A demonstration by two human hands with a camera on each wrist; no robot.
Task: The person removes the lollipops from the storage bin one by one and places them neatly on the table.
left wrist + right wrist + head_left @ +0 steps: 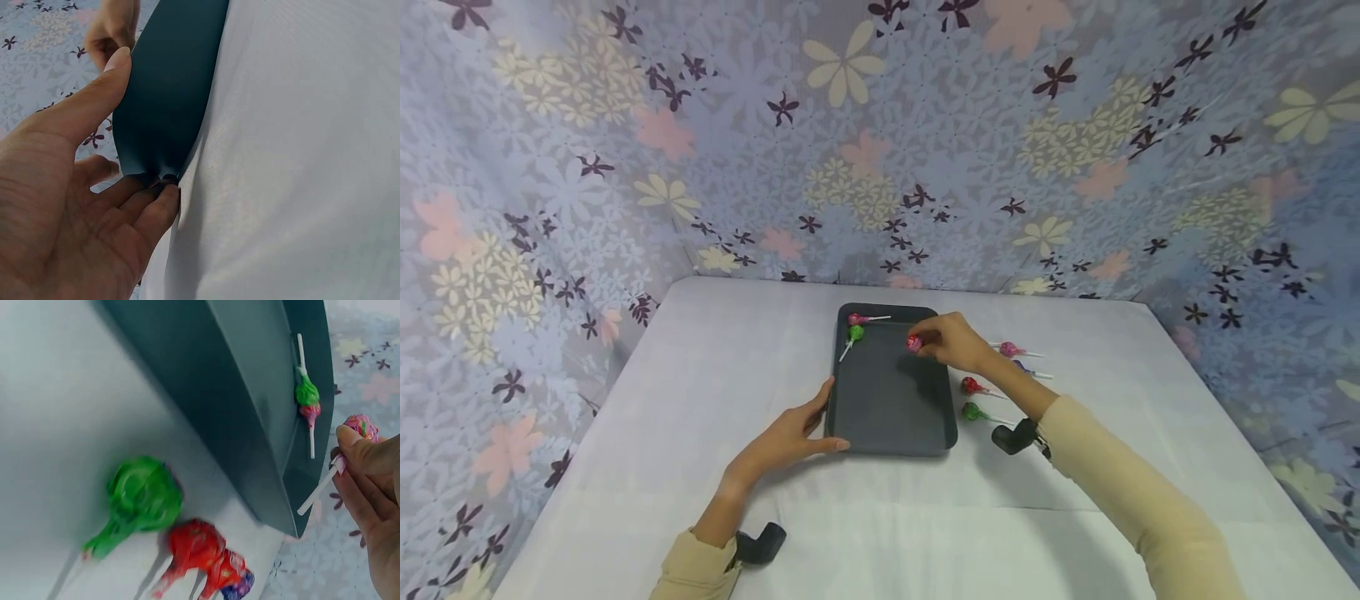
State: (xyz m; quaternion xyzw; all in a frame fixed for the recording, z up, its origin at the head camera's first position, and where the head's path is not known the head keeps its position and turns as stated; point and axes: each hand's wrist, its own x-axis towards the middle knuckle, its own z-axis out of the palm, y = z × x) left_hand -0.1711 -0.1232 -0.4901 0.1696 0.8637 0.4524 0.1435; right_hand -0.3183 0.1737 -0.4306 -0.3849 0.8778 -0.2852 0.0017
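Observation:
In the head view a dark grey tray (891,408) lies on the white-covered table. My left hand (782,437) grips its near left corner, thumb on the near rim and fingers along the left side. Over the tray's right part my right hand (955,342) pinches a pink lollipop (913,343); the right wrist view shows its white stick pointing down past the fingers. Inside the tray, at the far left, are a pink-red lollipop (856,319) and a green lollipop (856,333).
Right of the tray lie several lollipops: a green one (972,411), a red one (970,385), a pink one (1009,350) and a blue-purple one (1022,367), partly behind my right forearm. Flowered cloth (865,183) hangs behind the table (737,350) and at both sides.

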